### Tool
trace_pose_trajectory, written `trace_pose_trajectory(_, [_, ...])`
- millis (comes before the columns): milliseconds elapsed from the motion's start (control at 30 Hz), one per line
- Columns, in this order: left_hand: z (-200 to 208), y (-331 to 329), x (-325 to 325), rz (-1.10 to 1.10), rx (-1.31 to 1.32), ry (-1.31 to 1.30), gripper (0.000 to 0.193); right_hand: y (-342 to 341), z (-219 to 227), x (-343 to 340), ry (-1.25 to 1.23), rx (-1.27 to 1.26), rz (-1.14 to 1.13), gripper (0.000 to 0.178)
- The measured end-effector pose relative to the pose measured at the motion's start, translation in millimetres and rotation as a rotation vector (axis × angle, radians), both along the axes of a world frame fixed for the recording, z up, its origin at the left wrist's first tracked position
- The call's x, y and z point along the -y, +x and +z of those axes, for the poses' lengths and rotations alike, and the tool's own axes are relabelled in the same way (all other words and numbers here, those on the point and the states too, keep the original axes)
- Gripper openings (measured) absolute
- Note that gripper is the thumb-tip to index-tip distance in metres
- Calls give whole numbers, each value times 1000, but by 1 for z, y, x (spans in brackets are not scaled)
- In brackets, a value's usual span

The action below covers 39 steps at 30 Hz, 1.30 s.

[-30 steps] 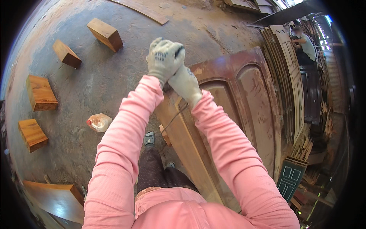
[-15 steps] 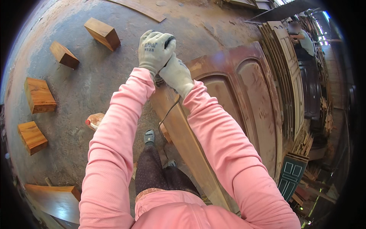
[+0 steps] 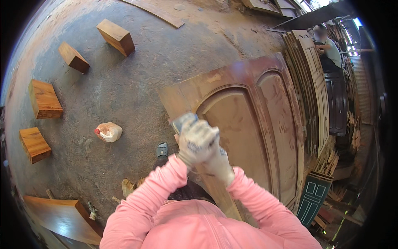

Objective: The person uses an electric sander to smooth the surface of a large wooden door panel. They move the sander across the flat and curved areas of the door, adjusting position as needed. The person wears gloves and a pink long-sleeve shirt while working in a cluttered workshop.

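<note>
A brown wooden door panel (image 3: 230, 122) with arched recessed fields lies below my hands, pale dust and smudges on it. My left hand (image 3: 195, 143), in a grey-white glove, is closed on a corded power tool with a blue-grey front (image 3: 182, 121); its exact kind is mostly hidden. Close behind, partly covered by the left, my gloved right hand (image 3: 218, 167) is also closed, apparently around the same tool. The tool is over the door's left edge strip. Motion smears both gloves slightly.
Several wooden blocks (image 3: 45, 99) stand on the floor at left, near a plastic jug (image 3: 110, 132) with a red cap. A glossy board (image 3: 62, 218) lies lower left. Doors (image 3: 317, 79) lean in a stack at right, near a green panel (image 3: 314, 197). Another person (image 3: 330, 52) works far right.
Both hands have pulled back toward my body with the tool, along the door's left edge, and my elbows have bent. The jug, partly hidden by my left arm before, now shows whole.
</note>
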<state>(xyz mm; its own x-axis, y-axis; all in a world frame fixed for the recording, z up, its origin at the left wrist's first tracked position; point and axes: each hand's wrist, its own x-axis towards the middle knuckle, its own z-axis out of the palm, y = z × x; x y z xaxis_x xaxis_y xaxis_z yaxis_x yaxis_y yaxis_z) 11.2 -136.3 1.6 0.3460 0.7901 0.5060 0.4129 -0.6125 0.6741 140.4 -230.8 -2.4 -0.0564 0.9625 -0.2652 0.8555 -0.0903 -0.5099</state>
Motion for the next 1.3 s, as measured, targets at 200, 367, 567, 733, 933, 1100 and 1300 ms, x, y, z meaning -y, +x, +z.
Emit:
trace_pose_trajectory(200, [-23,-42,-176,179,-110,155,16,-55,-8,-197,154,-125,-126,54])
trace_pose_trajectory(367, [-19,-57,-205,305,-100,150,16,-72,-5,-239,2,-83,-122,54])
trace_pose_trajectory(567, [-5,-30,3,149,-50,-18,20,-26,-22,-15,48,118,85,54])
trace_pose_trajectory(733, [13,-3,107,50,-66,-15,28,3,28,84,58,-118,75,59])
trace_pose_trajectory(933, [-18,-24,-4,174,-53,17,25,-27,1,-32,-34,53,-46,51])
trace_pose_trajectory(1100, [-19,-67,-160,294,-136,169,21,-76,-12,-194,123,-90,-93,49])
trace_pose_trajectory(1300, [-25,-61,-186,302,-221,189,19,-70,1,-224,-66,-62,-83,52])
